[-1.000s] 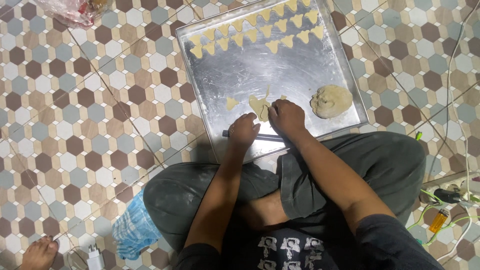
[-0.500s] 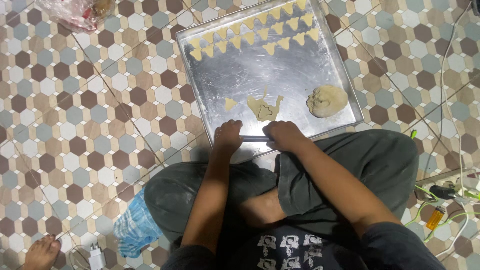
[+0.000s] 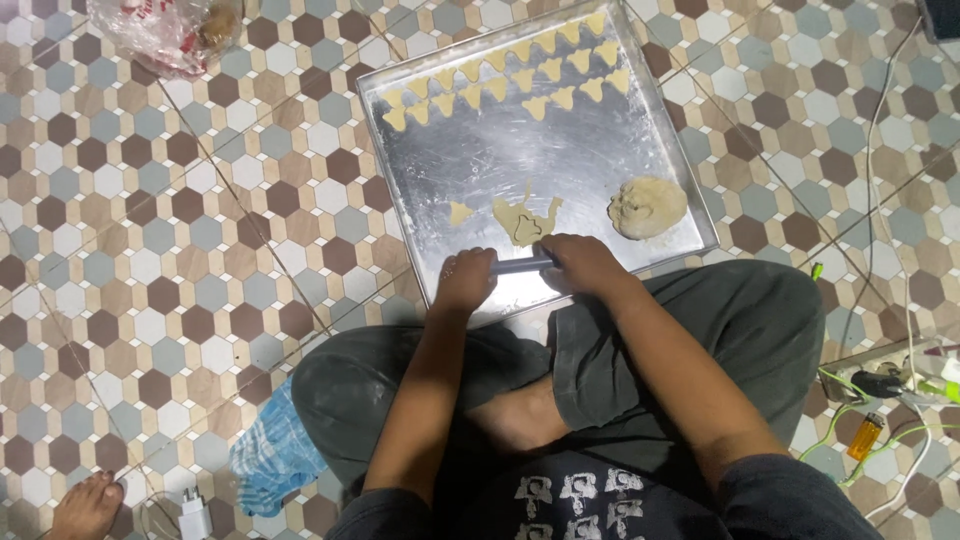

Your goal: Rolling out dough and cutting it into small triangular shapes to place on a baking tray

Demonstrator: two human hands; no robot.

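A square metal tray lies on the tiled floor in front of my crossed legs. My left hand and my right hand each grip one end of a thin dark rolling pin at the tray's near edge. Just beyond the pin lies a flat scrap of rolled dough with cut-outs in it, and one cut dough piece to its left. A ball of dough sits at the tray's right. Rows of several small cut dough shapes line the far edge.
A clear plastic bag lies at the far left on the floor. A blue cloth sits by my left knee. Cables, a power strip and an orange lighter lie at right. Another person's foot and a white charger show bottom left.
Both hands have drawn back from the dough scrap to the tray's near edge, and they now hold the rolling pin between them.
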